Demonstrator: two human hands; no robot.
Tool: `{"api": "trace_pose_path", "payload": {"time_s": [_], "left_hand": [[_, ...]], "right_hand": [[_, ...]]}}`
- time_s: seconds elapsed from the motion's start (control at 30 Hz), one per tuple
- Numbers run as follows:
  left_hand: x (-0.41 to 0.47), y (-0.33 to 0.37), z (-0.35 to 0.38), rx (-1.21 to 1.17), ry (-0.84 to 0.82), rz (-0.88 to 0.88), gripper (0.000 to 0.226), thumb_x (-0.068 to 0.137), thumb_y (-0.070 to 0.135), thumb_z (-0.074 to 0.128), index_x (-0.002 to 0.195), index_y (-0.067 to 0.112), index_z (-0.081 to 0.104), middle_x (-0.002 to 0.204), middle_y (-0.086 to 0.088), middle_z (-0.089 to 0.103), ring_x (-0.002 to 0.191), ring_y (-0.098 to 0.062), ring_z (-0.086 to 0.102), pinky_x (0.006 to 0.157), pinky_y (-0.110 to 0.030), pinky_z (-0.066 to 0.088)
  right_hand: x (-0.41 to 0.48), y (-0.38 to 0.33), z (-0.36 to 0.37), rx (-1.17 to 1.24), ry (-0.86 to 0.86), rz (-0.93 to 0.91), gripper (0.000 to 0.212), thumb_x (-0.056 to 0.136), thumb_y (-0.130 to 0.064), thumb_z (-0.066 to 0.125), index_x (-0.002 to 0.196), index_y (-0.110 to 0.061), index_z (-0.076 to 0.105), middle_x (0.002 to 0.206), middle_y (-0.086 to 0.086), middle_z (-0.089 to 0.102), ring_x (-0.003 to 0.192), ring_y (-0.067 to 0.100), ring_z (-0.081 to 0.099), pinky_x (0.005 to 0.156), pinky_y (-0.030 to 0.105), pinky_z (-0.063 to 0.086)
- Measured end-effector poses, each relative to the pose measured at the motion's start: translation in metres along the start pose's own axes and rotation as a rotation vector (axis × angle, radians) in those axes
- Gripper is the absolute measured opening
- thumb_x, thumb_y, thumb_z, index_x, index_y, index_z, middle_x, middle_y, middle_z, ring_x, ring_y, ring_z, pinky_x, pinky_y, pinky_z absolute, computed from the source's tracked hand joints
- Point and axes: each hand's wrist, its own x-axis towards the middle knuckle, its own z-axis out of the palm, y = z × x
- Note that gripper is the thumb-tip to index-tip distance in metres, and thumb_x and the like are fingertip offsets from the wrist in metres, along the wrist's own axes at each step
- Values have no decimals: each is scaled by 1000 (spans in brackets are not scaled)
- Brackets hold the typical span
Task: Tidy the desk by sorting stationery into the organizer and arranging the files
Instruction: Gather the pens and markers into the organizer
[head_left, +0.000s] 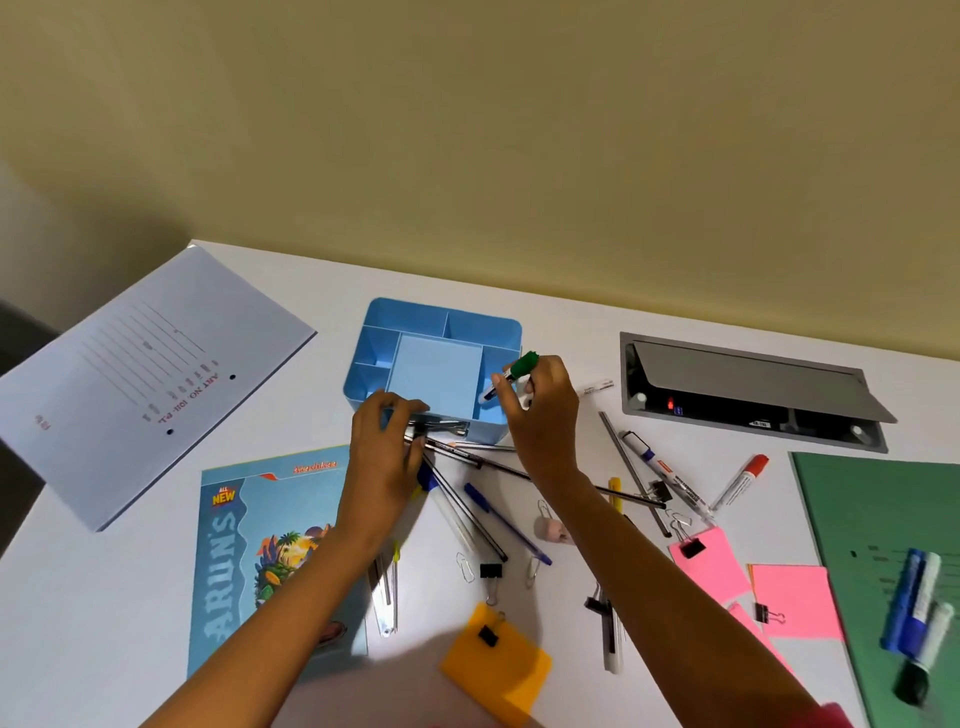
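My right hand (540, 400) sits just right of centre in the frame, fingers pinched around a green-capped marker (511, 382). The marker is tilted, cap up and to the right, its lower end already dipping into the right-hand compartment of the blue organizer (384, 322). I judge this step to be seating the marker in that slot. To do it well I would bring the barrel closer to upright before letting go, so it drops along the compartment wall and does not lie across the divider.

My left hand (384, 441) is a little lower and to the left, at the organizer's near wall, fingers closed over a loose bundle of black pens (467, 457) that fan out toward the lower right. I cannot tell how many are actually in the grip; some seem only to rest on the white desk (104, 597). I would keep that hand quiet while the right one releases, since a nudge against the light organizer could shift it.

Further out, the rest waits. A red-capped marker (740, 483) and a blue pen (506, 522) lie right of centre and below it, binder clips and paper clips are scattered beneath them, pink sticky notes (792, 597) lie at lower right and an orange pad (498, 665) at bottom centre. The green file (883, 509) at the right edge carries more markers, a white file (156, 374) lies at upper left, and a blue notebook (270, 545) is under my left forearm.
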Motion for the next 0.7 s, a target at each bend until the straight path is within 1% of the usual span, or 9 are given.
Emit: {"api": "trace_pose_path", "payload": {"time_s": [0.03,0.1,0.13,0.23,0.33,0.43,0.5,0.63,0.7], "left_hand": [[-2,1,0,-2,-4,-9,39,83,-2,60,119,14,58,121,-7,44,120,-20,39,101,-26,32],[-4,2,-1,4,-11,-24,39,83,-2,60,119,14,58,121,-8,45,120,-23,41,100,-25,32],[-6,2,-1,4,-15,-28,40,83,-2,60,119,13,58,121,-9,45,119,-24,42,100,-26,33],[-9,4,0,-2,-25,-47,41,82,-2,60,119,13,58,121,-10,46,119,-26,43,100,-31,37],[-14,5,0,-11,-28,-55,41,82,-2,59,120,13,57,123,-10,45,121,-26,42,101,-32,37],[-18,4,0,-18,-37,-53,41,83,-2,59,121,12,57,125,-11,45,126,-30,41,103,-39,39],[-20,3,0,-13,-41,-46,40,83,-2,60,121,12,57,125,-11,45,127,-31,40,104,-41,39],[-21,4,0,-16,-38,-57,40,83,-1,62,120,13,57,125,-12,45,125,-30,41,103,-35,37],[-22,5,0,-18,-42,-63,40,84,-1,61,120,13,57,126,-12,45,126,-30,40,104,-36,37]], "right_hand": [[-2,2,2,-21,-9,-11,22,83,-17,72,85,1,60,82,9,56,69,12,51,60,6,35],[-7,5,5,-46,-17,-23,26,82,-19,73,89,3,61,88,14,58,76,18,56,64,16,43],[-10,6,6,-56,-15,-29,26,82,-20,72,90,3,61,91,15,58,79,20,57,65,19,45],[-18,7,6,-66,-10,-36,26,82,-21,72,87,2,62,94,16,57,84,19,55,68,17,43],[-25,9,7,-47,-33,-25,26,80,-21,74,86,2,64,95,14,56,86,16,51,69,10,39],[-31,12,8,-14,-39,-18,23,80,-21,73,88,0,66,95,13,55,88,18,53,71,7,38],[-34,12,8,-5,-25,-19,24,81,-22,71,90,0,67,96,13,55,89,19,54,72,9,40],[-35,8,1,14,4,-60,26,85,-26,65,98,-2,65,97,12,56,90,20,56,74,20,48],[-37,7,-6,59,14,-39,26,87,-25,63,104,-5,61,100,9,56,91,18,56,75,22,50]]}}
